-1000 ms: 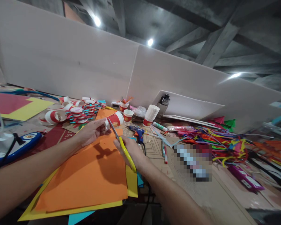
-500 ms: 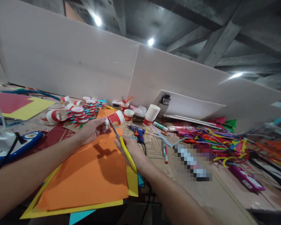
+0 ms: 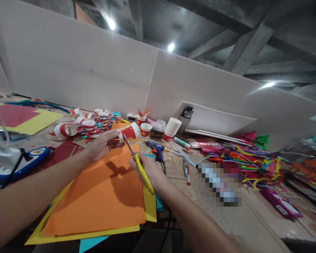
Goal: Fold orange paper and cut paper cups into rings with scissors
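Observation:
My left hand (image 3: 105, 143) grips a red and white paper cup (image 3: 131, 131) by its base end, the cup tipped on its side with the rim to the right. In my right hand (image 3: 147, 167) is a pair of scissors (image 3: 141, 171) with yellow handles. The blades point up and left and meet the cup near its base; whether they cut into the wall I cannot tell. Below both hands lies a sheet of orange paper (image 3: 102, 207), over yellow and blue sheets, with the hands' shadow on it.
Behind stand a single paper cup (image 3: 146, 129), a stack of cups (image 3: 171, 129) and a dark bottle (image 3: 185, 117). A blue glue gun (image 3: 158, 151) lies right of the scissors. Cut cups (image 3: 65, 130) crowd the left; pipe cleaners (image 3: 234, 156) heap at right. A blue power strip (image 3: 38, 156) sits far left.
The view has shifted slightly, so everything sits a little further right. Both hands keep their grip on the cup and scissors, with the blades still against the cup.

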Demonstrator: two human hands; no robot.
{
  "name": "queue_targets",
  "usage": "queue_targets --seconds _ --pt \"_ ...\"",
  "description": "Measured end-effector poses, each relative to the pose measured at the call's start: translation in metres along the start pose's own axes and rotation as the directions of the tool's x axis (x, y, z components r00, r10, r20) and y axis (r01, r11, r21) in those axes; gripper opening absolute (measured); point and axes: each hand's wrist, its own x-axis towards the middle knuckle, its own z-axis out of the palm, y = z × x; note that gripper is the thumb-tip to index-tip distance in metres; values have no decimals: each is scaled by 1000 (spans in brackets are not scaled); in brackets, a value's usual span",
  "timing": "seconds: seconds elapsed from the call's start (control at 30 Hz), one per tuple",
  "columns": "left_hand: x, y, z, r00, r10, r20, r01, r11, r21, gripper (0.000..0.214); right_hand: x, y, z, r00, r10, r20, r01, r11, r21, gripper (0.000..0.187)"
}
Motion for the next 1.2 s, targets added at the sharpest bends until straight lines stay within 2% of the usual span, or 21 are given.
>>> queue_targets --seconds 0.3,0.53,0.67,0.93,1.07,1.2 --pt "1 2 -3 1000 0 0 0 999 35 17 2 4 -1 999 14 39 -15 1000 27 27" --pt "0 1 1 992 87 -95 -79 993 88 24 3 -1 -8 996 45 72 -46 999 1 29" --pt "0 3 2 988 112 -107 -100 989 105 28 2 -1 -9 997 46 64 -47 999 13 31" --pt "3 11 0 971 145 -193 -133 988 72 22 2 9 -7 999 -10 51 8 1000 27 33" --pt "3 9 -1 976 120 -183 -107 991 79 20 4 8 -6 999 6 41 -10 995 97 33" --pt "2 5 0 988 98 -118 -87 992 93 20 4 5 -8 998 23 55 -29 994 105 34"
